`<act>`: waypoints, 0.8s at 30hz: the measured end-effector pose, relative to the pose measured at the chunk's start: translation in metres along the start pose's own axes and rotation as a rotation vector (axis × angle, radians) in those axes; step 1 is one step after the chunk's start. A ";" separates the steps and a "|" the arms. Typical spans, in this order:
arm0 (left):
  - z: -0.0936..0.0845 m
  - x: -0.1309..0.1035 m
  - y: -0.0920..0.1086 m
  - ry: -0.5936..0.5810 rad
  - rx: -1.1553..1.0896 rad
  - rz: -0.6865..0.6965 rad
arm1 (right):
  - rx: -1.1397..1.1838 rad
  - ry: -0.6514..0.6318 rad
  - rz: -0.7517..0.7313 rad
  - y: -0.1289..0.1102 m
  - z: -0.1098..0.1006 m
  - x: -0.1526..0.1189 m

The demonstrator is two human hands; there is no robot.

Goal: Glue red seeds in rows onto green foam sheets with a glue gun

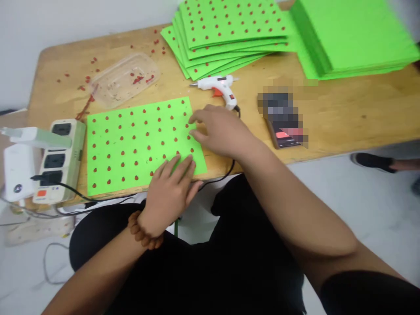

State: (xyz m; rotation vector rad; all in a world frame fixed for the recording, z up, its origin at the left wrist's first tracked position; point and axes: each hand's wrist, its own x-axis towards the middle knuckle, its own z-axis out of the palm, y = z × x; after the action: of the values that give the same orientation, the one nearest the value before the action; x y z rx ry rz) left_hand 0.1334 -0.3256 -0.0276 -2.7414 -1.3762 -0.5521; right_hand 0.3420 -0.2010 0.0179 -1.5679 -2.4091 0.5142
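A bright green sheet [127, 127] with rows of small red pieces lies on the wooden table. My left hand [172, 181], a beaded bracelet at its wrist, rests flat on the sheet's lower right part with its fingers spread. Over the sheet's right edge is my right hand [216, 129], its thumb and index finger apart near the red pieces, with nothing visible between them. Just beyond that hand, a white glue gun [218, 84] with a red trigger lies on its side, its nozzle pointing left.
Fanned green sheets with red pieces [229, 22] and a thick plain green stack [361, 35] lie at the back. A clear plastic tray [123, 81] stands among scattered red bits. A phone [284, 120] is at right; a power strip [61, 157] with plugs and cables, left.
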 end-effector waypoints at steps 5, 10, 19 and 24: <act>-0.016 0.007 -0.035 -0.035 -0.004 -0.249 | -0.070 -0.123 0.018 -0.024 0.028 -0.003; -0.020 0.006 -0.060 -0.273 0.074 -0.449 | -0.131 -0.173 0.014 -0.028 0.056 -0.008; -0.006 0.000 -0.055 -0.217 0.025 -0.438 | -0.015 0.006 -0.147 -0.028 0.054 -0.030; -0.003 0.004 -0.068 0.031 -0.357 -0.543 | -0.033 -0.015 -0.064 -0.045 0.073 -0.040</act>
State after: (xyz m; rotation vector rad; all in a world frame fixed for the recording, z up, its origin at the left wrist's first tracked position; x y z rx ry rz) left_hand 0.0812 -0.2818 -0.0324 -2.5527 -2.2203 -0.9354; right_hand 0.2941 -0.2667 -0.0304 -1.4998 -2.4819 0.4771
